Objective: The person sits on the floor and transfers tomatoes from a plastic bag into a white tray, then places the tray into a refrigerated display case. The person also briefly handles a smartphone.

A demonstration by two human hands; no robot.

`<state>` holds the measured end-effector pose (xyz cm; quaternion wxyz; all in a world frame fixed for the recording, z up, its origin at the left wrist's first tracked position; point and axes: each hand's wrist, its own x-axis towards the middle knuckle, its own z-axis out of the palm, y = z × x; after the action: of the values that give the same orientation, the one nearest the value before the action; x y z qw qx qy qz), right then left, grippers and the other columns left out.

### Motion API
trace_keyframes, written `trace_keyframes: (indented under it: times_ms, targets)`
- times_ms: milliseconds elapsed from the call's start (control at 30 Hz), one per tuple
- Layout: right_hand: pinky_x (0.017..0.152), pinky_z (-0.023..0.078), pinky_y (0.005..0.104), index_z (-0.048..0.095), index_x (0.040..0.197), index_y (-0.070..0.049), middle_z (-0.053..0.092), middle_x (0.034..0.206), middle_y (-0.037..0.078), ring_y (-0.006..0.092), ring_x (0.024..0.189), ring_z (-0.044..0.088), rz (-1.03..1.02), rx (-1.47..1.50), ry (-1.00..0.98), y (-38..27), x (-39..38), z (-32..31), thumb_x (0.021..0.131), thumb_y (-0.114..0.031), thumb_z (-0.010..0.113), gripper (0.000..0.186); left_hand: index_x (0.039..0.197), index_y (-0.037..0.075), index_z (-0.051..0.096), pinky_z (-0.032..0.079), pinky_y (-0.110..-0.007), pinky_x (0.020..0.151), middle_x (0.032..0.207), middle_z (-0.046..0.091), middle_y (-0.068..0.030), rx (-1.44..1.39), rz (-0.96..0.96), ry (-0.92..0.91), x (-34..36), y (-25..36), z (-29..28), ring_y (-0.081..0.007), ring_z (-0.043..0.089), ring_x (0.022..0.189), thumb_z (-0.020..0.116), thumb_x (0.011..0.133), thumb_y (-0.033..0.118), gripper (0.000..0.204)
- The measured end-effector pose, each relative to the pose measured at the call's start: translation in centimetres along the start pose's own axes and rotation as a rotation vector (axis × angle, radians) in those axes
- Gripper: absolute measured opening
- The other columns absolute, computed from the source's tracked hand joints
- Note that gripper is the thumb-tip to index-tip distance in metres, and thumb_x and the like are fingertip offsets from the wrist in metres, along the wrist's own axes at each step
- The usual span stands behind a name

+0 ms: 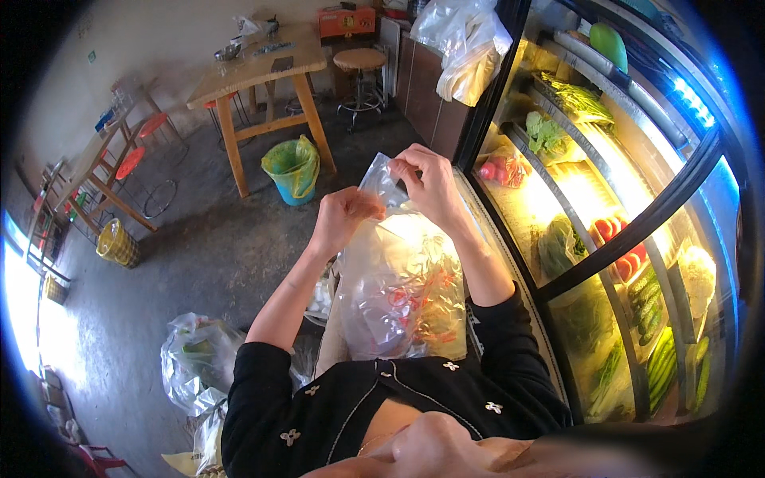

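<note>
A large clear plastic bag (402, 279) hangs in front of my body, with red print or red contents showing through its lower half; I cannot tell which. My left hand (347, 213) is closed at the upper left of the bag, its fingertips slightly blurred. Higher and to the right, my right hand (429, 182) pinches clear plastic between thumb and fingers. A wrinkled strip of plastic (381, 182) stands up between the two hands. Whether that strip belongs to the large bag is hard to make out.
On the right stands a lit glass display fridge (550, 293) with several vegetables on its shelves. White plastic bags (466, 48) hang at its corner. Ahead are a wooden table (263, 68), a round stool (360, 60) and a blue bin (296, 195). A filled clear bag (199, 350) lies at lower left.
</note>
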<state>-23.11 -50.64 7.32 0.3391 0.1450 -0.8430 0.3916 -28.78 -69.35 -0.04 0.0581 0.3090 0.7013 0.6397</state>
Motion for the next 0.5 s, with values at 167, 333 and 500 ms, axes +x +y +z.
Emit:
trace_keyframes:
  times_ms: [167,333,500]
  targets:
    - [0.062,0.051,0.0401,0.063,0.079,-0.005,0.056,0.078,0.008,0.0288,0.075,0.062,-0.277,-0.349,0.128,1.1,0.9,1.0,0.083,-0.003,0.069,0.007,0.104,-0.005,0.07,0.053,-0.026,0.085,0.099,0.075,-0.0098,-0.137,-0.052,-0.108,-0.8,-1.3,-0.9,-0.0108,0.067,0.092,0.066,0.091,0.0,0.014]
    - [0.061,0.052,0.0375,0.065,0.08,-0.005,0.058,0.08,0.008,0.0292,0.072,0.063,-0.289,-0.418,0.193,1.5,0.9,1.2,0.083,0.0,0.068,0.007,0.103,-0.005,0.068,0.054,-0.027,0.086,0.098,0.074,-0.0096,-0.208,-0.027,-0.162,-0.4,-0.9,-0.6,-0.0112,0.068,0.092,0.064,0.092,-0.002,0.012]
    - [0.06,0.051,0.0375,0.066,0.083,-0.004,0.059,0.081,0.009,0.0306,0.071,0.063,-0.204,-0.328,0.19,1.0,1.3,1.0,0.087,-0.005,0.068,0.005,0.096,-0.002,0.067,0.053,-0.025,0.076,0.087,0.071,-0.0056,-0.148,-0.092,0.029,-1.4,-3.7,-1.4,-0.0107,0.066,0.08,0.067,0.09,-0.001,0.006]
